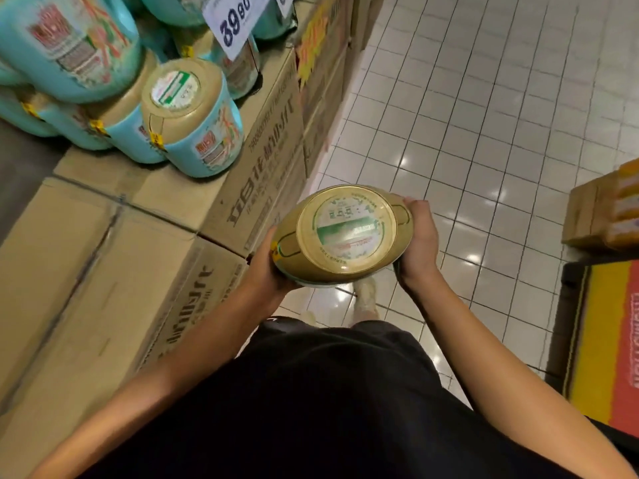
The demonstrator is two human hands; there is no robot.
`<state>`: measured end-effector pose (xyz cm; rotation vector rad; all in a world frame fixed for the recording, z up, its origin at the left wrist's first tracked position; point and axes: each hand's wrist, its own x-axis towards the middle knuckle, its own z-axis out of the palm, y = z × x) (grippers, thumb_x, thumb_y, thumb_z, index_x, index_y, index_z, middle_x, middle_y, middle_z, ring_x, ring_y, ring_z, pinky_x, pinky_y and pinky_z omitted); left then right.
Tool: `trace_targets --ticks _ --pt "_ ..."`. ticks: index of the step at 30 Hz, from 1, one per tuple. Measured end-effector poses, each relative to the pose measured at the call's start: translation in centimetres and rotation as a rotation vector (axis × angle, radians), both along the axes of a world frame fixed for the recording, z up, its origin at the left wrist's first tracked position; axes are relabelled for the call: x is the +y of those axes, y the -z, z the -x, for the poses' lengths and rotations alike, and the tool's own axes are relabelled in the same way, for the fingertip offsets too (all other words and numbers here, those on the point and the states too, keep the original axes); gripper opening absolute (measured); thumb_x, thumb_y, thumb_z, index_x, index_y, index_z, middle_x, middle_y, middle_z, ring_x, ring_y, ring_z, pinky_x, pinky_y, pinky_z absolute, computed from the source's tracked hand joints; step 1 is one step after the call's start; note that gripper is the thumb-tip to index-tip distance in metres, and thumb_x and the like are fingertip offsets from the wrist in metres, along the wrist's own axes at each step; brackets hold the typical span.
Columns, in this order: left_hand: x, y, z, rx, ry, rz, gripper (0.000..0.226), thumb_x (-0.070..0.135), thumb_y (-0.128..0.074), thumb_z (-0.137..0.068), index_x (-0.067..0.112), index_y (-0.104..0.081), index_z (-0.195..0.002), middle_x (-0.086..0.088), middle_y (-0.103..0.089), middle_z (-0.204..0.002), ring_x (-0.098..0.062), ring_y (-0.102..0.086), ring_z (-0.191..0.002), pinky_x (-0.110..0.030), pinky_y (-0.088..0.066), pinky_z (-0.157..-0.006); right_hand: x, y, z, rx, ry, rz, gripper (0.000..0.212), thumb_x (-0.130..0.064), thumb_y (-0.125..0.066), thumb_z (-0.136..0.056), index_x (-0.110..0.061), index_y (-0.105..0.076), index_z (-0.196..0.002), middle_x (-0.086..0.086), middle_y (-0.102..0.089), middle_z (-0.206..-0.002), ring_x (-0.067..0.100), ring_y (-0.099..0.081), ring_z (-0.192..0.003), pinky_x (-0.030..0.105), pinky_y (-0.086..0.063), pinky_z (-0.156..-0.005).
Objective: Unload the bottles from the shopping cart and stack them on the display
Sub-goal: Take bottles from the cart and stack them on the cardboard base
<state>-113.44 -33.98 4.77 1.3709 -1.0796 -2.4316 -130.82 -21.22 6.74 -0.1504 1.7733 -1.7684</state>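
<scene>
I carry a large bottle [342, 233] with a gold, labelled top at waist height, seen from above. My left hand [268, 267] grips its left side and my right hand [418, 243] grips its right side. The display of cardboard cartons [145, 243] lies to my left. On it stand turquoise bottles with gold tops; the nearest one [193, 119] is at the front corner, with others [69, 46] stacked behind and above it. The shopping cart is out of view.
A price sign reading 39.80 [235, 22] hangs over the display. White tiled floor [484, 133] stretches ahead and to the right. At the right edge are a carton [594, 216] and a yellow-and-red box [608, 347]. My shoe [366, 299] shows below the bottle.
</scene>
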Motion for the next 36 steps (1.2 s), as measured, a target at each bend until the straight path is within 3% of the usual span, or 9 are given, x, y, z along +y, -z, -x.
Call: trace_targets --ticks 4,8,12,23,27,29,31,34,36 --pt "-0.1 -0.8 4.0 -0.001 -0.174 0.104 0.041 0.048 -0.04 -0.106 0.036 -0.079 -0.103 0.002 -0.078 -0.101 -0.015 -0.074 -0.091 -0.033 -0.061 -0.067 -3.8 -0.4 5.7 0.005 -0.129 -0.005 0.043 -0.041 -0.043 -0.09 -0.034 -0.065 -0.054 -0.007 -0.057 -0.07 0.024 -0.049 -0.081 0.043 -0.039 -0.084" --pt "1.2 -1.5 6.6 0.045 -0.403 0.189 0.046 0.043 -0.029 -0.113 0.028 -0.063 -0.14 0.001 -0.071 -0.131 -0.017 -0.068 -0.119 -0.031 -0.059 -0.084 -8.1 -2.5 9.9 -0.026 -0.303 0.021 0.037 -0.041 -0.047 -0.087 -0.029 -0.063 -0.057 0.002 -0.058 -0.076 0.03 -0.049 -0.084 0.046 -0.041 -0.085" --pt "1.8 -3.2 7.5 0.1 -0.606 0.285 0.053 0.035 -0.02 -0.117 0.048 -0.071 -0.124 0.011 -0.071 -0.132 -0.007 -0.065 -0.123 -0.025 -0.056 -0.092 -13.3 -5.0 11.1 0.069 -0.49 0.012 0.033 -0.054 -0.049 -0.079 -0.038 -0.069 -0.057 -0.013 -0.067 -0.075 0.013 -0.058 -0.08 0.042 -0.044 -0.083" --pt "-8.2 -8.3 4.7 0.026 -0.975 0.554 0.059 0.04 -0.014 -0.116 0.042 -0.073 -0.123 0.005 -0.075 -0.123 -0.013 -0.068 -0.118 -0.034 -0.055 -0.092 -27.0 -8.9 5.5 0.078 -0.761 0.324 0.036 -0.04 -0.042 -0.093 -0.036 -0.047 -0.057 -0.015 -0.045 -0.064 0.011 -0.037 -0.067 0.038 -0.032 -0.067" --pt "-13.0 -9.3 4.8 0.085 -0.975 0.619 0.061 0.044 -0.011 -0.115 0.027 -0.065 -0.134 -0.005 -0.068 -0.137 -0.024 -0.056 -0.136 -0.052 -0.04 -0.119 -30.5 -9.6 5.3 0.07 -0.686 0.337 0.038 -0.044 -0.043 -0.091 -0.035 -0.051 -0.055 -0.017 -0.046 -0.064 0.01 -0.038 -0.067 0.041 -0.03 -0.071" --pt "-15.3 -9.3 4.8 0.079 -1.041 0.573 0.052 0.037 -0.015 -0.116 0.021 -0.06 -0.136 -0.005 -0.066 -0.141 -0.02 -0.056 -0.137 -0.049 -0.034 -0.123 -32.0 -9.9 5.4 0.143 -0.658 0.35 0.042 -0.041 -0.04 -0.094 -0.036 -0.058 -0.056 -0.018 -0.052 -0.064 0.008 -0.044 -0.068 0.041 -0.033 -0.073" --pt "-17.0 -9.2 5.0 0.074 -1.053 0.501 0.047 0.039 -0.02 -0.115 0.024 -0.059 -0.135 0.001 -0.068 -0.137 -0.011 -0.061 -0.129 -0.04 -0.041 -0.119 -33.5 -10.1 5.3 0.192 -0.596 0.349 0.048 -0.038 -0.037 -0.098 -0.037 -0.064 -0.058 -0.017 -0.059 -0.066 0.008 -0.05 -0.07 0.035 -0.04 -0.075" --pt "-18.8 -8.6 5.2 0.081 -1.047 0.463 0.043 0.044 -0.023 -0.112 0.028 -0.06 -0.129 0.019 -0.076 -0.113 0.004 -0.069 -0.107 -0.018 -0.053 -0.092 -35.3 -10.0 5.1 0.18 -0.521 0.354 0.056 -0.029 -0.033 -0.106 -0.034 -0.069 -0.063 -0.013 -0.064 -0.07 0.011 -0.058 -0.076 0.032 -0.045 -0.08" --pt "-19.6 -8.7 5.2 0.064 -1.072 0.475 0.04 0.052 -0.031 -0.105 0.031 -0.06 -0.124 0.023 -0.076 -0.108 0.007 -0.068 -0.105 -0.015 -0.053 -0.088 -36.0 -9.4 4.9 0.146 -0.483 0.387 0.055 -0.03 -0.032 -0.107 -0.03 -0.07 -0.067 -0.006 -0.066 -0.074 0.017 -0.06 -0.08 0.033 -0.047 -0.083"
